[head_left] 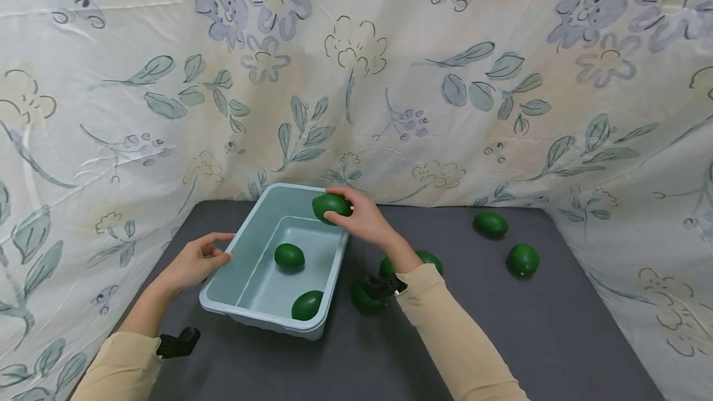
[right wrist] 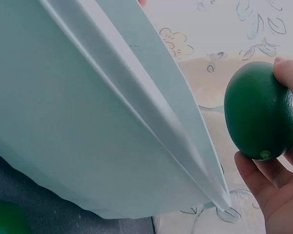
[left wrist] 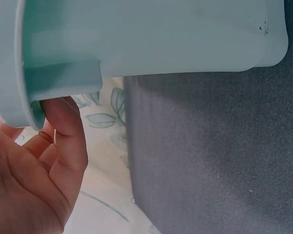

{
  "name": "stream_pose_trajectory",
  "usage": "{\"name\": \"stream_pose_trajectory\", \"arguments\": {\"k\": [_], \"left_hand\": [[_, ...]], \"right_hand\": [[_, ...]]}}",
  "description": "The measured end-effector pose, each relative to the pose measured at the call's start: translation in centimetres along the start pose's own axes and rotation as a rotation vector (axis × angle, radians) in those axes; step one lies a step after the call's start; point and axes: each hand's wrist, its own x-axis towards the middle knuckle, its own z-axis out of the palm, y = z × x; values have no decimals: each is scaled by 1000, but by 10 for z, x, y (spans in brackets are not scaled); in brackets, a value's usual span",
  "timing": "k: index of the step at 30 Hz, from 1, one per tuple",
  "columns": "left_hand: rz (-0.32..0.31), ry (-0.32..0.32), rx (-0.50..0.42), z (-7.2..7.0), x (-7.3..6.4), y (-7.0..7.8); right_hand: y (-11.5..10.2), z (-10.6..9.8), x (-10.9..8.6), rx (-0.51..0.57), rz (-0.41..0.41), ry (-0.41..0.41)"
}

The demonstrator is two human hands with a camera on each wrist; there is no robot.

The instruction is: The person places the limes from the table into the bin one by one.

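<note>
My right hand (head_left: 362, 218) grips a smooth dark green avocado (right wrist: 260, 111) between thumb and fingers, over the far right corner of a pale blue-green plastic bin (head_left: 317, 252). My left hand (head_left: 195, 262) holds the bin's left rim; in the left wrist view a finger (left wrist: 68, 131) hooks under the lip. Inside the bin, one avocado (head_left: 289, 256) lies near the middle and another avocado (head_left: 307, 306) at the near right corner. The bin looks slightly turned on the table, and its right outer wall fills much of the right wrist view.
Several avocados lie on the dark grey table (head_left: 473, 339): one avocado (head_left: 367, 299) right of the bin, others partly behind my right forearm. Two more, one avocado (head_left: 490, 224) and another avocado (head_left: 522, 260), sit farther right. A floral curtain (head_left: 390, 79) hangs behind the table.
</note>
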Motion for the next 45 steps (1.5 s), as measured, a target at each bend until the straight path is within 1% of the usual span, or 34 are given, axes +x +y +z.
{"name": "stream_pose_trajectory", "arguments": {"k": [8,20,28,37,41,45], "left_hand": [[-3,-2,0,1,1,1],[4,2,4,2,3,1],[-3,-3,-1,2,2,2],[-6,-10,4,1,3,0],[-13,-6,10,1,3,-1],[-17,-1,8,0,3,-1]], "right_hand": [[-5,5,6,-15,20,-16],[-11,15,12,-22,8,-42],[-10,14,12,23,3,-60],[-2,9,3,39,-12,-61],[-1,7,-4,29,-18,-54],[1,4,-14,15,-43,-26]]}}
